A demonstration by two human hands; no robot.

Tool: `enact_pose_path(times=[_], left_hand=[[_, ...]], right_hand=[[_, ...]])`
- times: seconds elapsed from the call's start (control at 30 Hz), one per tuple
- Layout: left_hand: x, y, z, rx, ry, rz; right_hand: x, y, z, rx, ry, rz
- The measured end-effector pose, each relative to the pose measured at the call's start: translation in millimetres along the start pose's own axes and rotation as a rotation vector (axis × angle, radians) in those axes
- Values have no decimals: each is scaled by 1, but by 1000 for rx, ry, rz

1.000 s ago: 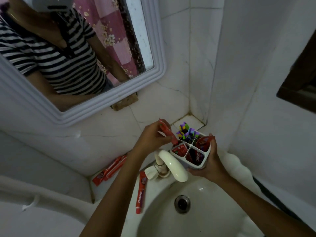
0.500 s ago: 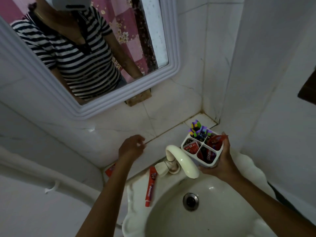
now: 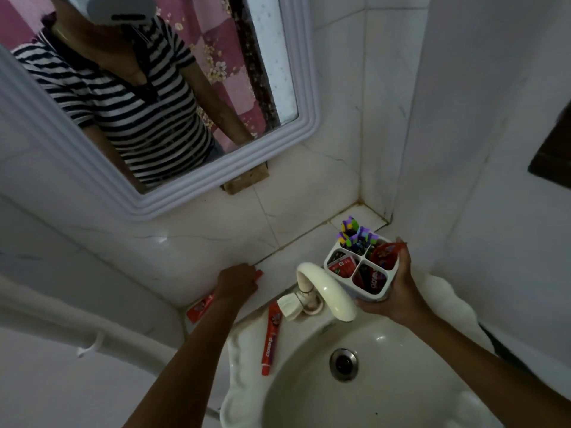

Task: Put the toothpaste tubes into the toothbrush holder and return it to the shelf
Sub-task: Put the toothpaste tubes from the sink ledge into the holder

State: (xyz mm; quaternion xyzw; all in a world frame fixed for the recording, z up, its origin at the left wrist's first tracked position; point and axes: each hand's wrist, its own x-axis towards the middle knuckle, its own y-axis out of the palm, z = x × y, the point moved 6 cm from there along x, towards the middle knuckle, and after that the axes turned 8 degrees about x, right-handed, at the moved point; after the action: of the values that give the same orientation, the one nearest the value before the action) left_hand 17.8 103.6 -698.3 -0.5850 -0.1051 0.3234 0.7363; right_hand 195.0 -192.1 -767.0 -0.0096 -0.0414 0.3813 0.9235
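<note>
One white-tiled ledge (image 3: 309, 242) behind sink (image 3: 432, 396)

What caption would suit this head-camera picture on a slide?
Right hand holds the toothbrush holder over the sink; left hand reaches a toothpaste tube on the ledge.

Left hand (image 3: 236, 282) left the holder (image 3: 360, 267) — now down on a shelf tube (image 3: 200, 310).

Beside the faucet (image 3: 324, 288), the left hand (image 3: 236, 284) covers the middle of a toothpaste tube (image 3: 200, 307); whether its fingers grip is unclear. The faucet hides the toothbrush holder's (image 3: 358, 267) lower left. Sink (image 3: 386, 381) cut off below.
</note>
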Motion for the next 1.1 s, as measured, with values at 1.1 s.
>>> enact_pose_path(times=[1.1], left_hand=[[-40,-145,-19,-599,-10,-548]], right_hand=[[11,34,31,86,-24,107]])
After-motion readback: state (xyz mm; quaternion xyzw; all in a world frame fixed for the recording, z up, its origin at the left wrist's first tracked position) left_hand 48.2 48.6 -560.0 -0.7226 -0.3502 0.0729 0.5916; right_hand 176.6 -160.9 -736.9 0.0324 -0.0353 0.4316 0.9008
